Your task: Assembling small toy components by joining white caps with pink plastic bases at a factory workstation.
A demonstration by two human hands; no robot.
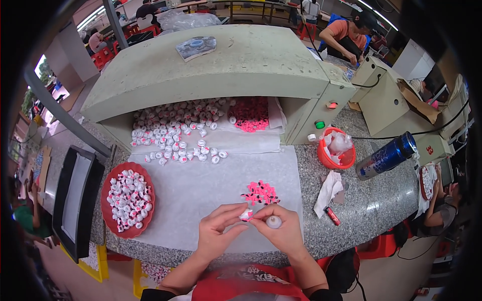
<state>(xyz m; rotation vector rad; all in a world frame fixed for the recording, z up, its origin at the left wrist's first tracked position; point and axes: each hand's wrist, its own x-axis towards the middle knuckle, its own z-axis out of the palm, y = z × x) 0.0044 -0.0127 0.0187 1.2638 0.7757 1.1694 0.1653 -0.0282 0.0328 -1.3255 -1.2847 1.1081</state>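
Note:
Between thumb and fingers, my left hand (217,230) pinches a small white figure piece (246,214) with pink on it. My right hand (287,232) curls around a small translucent bottle (273,221), and its fingertips meet the white piece from the right. Just beyond my hands, a loose pile of small pink and black parts (261,193) lies on white paper (196,193). To the left, a red scalloped bowl (105,200) is heaped with similar white-and-pink pieces (129,200). More white pieces (175,143) spill from the machine's opening onto the paper.
A large beige tunnel-like machine (211,75) stands across the bench, with pink parts (250,113) inside. At right are an orange-red basket (321,156), blue tumbler (386,156), crumpled tissue (329,193) and small red tube (332,216). A black tray (63,215) stands left. A co-worker (346,37) works behind.

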